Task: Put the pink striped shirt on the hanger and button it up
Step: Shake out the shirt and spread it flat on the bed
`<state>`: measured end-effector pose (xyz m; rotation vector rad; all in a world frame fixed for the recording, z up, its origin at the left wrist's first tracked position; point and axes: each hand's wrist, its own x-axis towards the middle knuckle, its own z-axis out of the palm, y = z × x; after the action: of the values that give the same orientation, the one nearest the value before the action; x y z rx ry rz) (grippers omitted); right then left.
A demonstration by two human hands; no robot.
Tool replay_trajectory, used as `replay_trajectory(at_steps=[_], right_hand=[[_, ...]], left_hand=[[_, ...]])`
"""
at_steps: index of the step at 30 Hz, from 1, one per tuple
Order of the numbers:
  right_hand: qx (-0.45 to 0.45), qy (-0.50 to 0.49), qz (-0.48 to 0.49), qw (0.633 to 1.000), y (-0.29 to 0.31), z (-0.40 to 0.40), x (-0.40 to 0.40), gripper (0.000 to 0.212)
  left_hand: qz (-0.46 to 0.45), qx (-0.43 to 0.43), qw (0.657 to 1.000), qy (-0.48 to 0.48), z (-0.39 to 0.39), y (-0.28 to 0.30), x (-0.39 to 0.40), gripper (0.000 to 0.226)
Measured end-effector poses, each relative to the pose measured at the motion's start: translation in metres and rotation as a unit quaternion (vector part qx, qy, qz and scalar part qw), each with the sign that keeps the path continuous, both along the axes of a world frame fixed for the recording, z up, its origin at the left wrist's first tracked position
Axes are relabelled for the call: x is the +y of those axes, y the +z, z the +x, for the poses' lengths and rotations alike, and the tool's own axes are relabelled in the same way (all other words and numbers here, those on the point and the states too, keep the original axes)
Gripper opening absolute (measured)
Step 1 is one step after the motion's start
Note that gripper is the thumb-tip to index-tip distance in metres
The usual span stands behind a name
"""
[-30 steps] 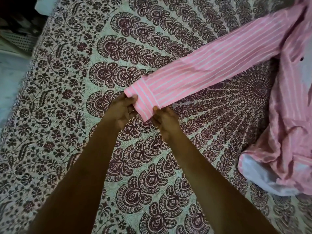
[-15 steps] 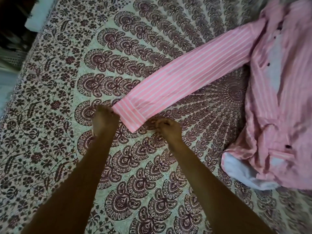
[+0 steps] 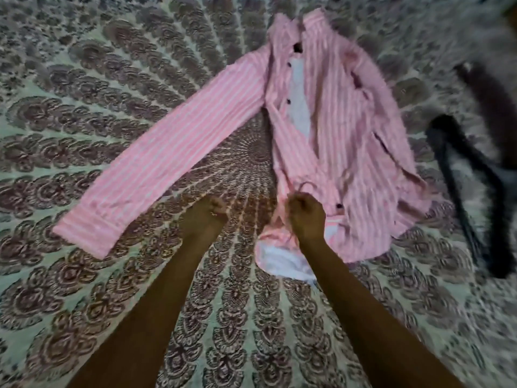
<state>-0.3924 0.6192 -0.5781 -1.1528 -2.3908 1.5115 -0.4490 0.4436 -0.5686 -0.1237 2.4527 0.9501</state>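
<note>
Both fingers (image 3: 300, 201) beside shirt (image 3: 335, 121) — unhung

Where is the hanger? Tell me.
In the head view, the black hanger lies on the patterned bedspread at the right, just beyond the pink striped shirt.

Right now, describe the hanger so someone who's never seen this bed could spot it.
Start from the patterned bedspread, then find the pink striped shirt spread across it. Just right of the shirt lies the hanger, apart from it: the only black, thin-armed thing there.
</note>
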Motion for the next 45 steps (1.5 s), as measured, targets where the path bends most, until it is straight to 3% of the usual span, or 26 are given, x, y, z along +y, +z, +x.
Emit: replay_trajectory(at_steps=[4, 8, 11, 14, 16, 19, 21, 23, 25, 27, 29, 31, 33, 36, 39, 42, 45], right_hand=[[0.003, -0.071, 0.061, 0.996, -0.004, 0.024, 0.049, 0.02], [-0.157, -0.012, 0.062, 0.986, -0.019, 0.032, 0.07, 0.048], [-0.242, 0.013, 0.099, 0.965, -0.026, 0.037, 0.073, 0.074], [-0.192, 0.003, 0.063, 0.979, -0.032, 0.039, 0.075, 0.07], [-0.136, -0.037, -0.033, 0.99, -0.034, 0.036, 0.077, 0.049], [-0.014, -0.127, -0.099, 0.987, -0.024, 0.038, 0.079, 0.007], [0.082, -0.242, -0.153, 0.955, -0.013, 0.045, 0.082, 0.01], [0.116, -0.317, -0.181, 0.924, -0.008, 0.059, 0.083, 0.013], [0.078, -0.314, -0.199, 0.925, -0.016, 0.077, 0.076, 0.025], [-0.009, -0.298, -0.182, 0.937, -0.03, 0.094, 0.07, 0.038], [-0.101, -0.256, -0.11, 0.955, -0.04, 0.104, 0.068, 0.04], [-0.117, -0.213, -0.05, 0.969, -0.04, 0.106, 0.067, 0.046], [-0.116, -0.159, -0.03, 0.98, -0.038, 0.101, 0.068, 0.056], [-0.121, -0.12, -0.058, 0.984, -0.037, 0.086, 0.072, 0.052], [-0.08, -0.164, -0.096, 0.978, -0.031, 0.071, 0.074, 0.049], [0.011, -0.18, -0.124, 0.976, -0.021, 0.068, 0.072, 0.029], [0.087, -0.116, -0.031, 0.989, -0.008, 0.069, 0.066, 0.027]], left_hand=[[0.022, -0.027, 0.989, -0.146, 0.026, -0.015, 0.042, 0.053], [-0.018, 0.0, 0.974, -0.226, 0.041, -0.04, 0.062, 0.088], [-0.058, 0.032, 0.968, -0.24, 0.044, -0.042, 0.073, 0.09], [-0.125, 0.085, 0.941, -0.303, 0.05, -0.037, 0.077, 0.078], [-0.123, 0.141, 0.945, -0.268, 0.053, -0.03, 0.074, 0.062], [-0.061, 0.249, 0.964, -0.071, 0.058, -0.01, 0.062, 0.033], [-0.035, 0.283, 0.953, 0.102, 0.062, -0.003, 0.04, 0.031], [-0.07, 0.203, 0.955, 0.204, 0.067, -0.014, 0.006, 0.031], [-0.145, 0.039, 0.973, 0.176, 0.079, -0.035, -0.027, 0.029], [-0.174, -0.035, 0.974, 0.139, 0.092, -0.045, -0.042, 0.023], [-0.204, -0.004, 0.972, 0.118, 0.099, -0.041, -0.035, 0.037], [-0.254, 0.069, 0.962, 0.071, 0.1, -0.037, -0.023, 0.062], [-0.259, 0.141, 0.954, -0.042, 0.096, -0.033, -0.01, 0.07], [-0.253, 0.218, 0.922, -0.198, 0.089, -0.031, 0.006, 0.062], [-0.263, 0.267, 0.889, -0.263, 0.078, -0.031, 0.012, 0.04], [-0.206, 0.302, 0.9, -0.237, 0.063, -0.02, 0.007, 0.023], [-0.145, 0.357, 0.923, -0.006, 0.055, -0.002, -0.012, 0.02]])
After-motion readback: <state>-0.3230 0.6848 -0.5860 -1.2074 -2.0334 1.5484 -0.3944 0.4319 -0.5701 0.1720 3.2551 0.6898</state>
